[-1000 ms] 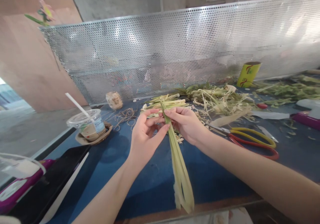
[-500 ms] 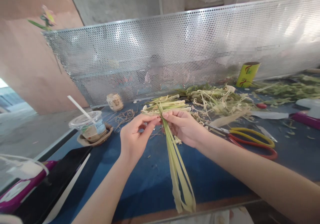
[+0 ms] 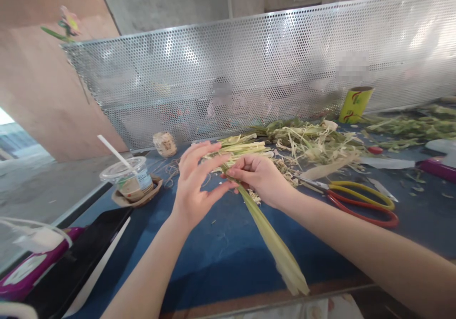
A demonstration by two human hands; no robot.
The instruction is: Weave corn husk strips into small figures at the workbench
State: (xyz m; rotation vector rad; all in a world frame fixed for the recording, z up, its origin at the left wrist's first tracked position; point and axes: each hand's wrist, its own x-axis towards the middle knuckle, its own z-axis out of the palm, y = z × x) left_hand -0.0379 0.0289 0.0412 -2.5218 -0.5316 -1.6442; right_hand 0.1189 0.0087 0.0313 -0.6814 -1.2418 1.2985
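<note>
My right hand (image 3: 258, 176) pinches the upper end of a bundle of pale green husk strips (image 3: 272, 236), which slants down toward the table's front edge. Beside it, my left hand (image 3: 199, 178) has its fingers spread around the bundle's top end, with the thumb near my right fingertips. Behind both hands lie more flat light-green strips (image 3: 249, 149). Scissors (image 3: 359, 198) with one yellow and one red handle rest to the right of my right hand.
Left on the blue table (image 3: 221, 262) are a lidded cup with straw (image 3: 133, 181), a black tray-like object (image 3: 78, 257) and a string-wound roll (image 3: 164, 144). Dried husks (image 3: 313, 140) and a yellow tube (image 3: 355, 105) stand before a perforated metal screen (image 3: 228, 72).
My left hand has opened from a pinch, its fingers now raised and spread. The lower end of the bundle has swung right and its strips lie closer together.
</note>
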